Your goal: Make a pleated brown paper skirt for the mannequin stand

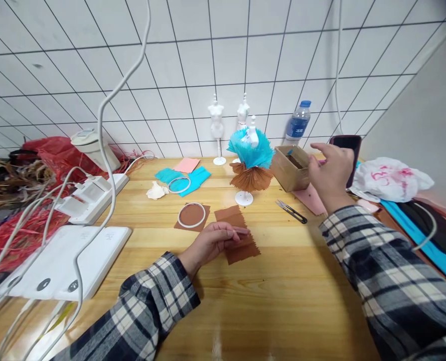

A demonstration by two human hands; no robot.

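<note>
My left hand (217,240) is closed in a pinch on a narrow folded strip of brown cloth (243,230). Under its fingertips lies a flat brown piece with zigzag edges (241,250). My right hand (331,168) is raised at the right, in front of a dark phone (352,150) and beside a cardboard box (292,170). Its fingers are bent, with thumb and index close; anything between them is too small to make out. Beyond my left hand, a small white mannequin (252,135) wears pleated blue (258,155) and brown (251,176) layers.
A white ring (178,215) lies on a brown square; another ring (170,186) rests on blue pieces (200,176). Thread snips (292,211) lie right of the mannequin. A power strip (95,200), white board (95,250) and hanging cable (106,100) occupy the left. A bottle (298,123) stands behind.
</note>
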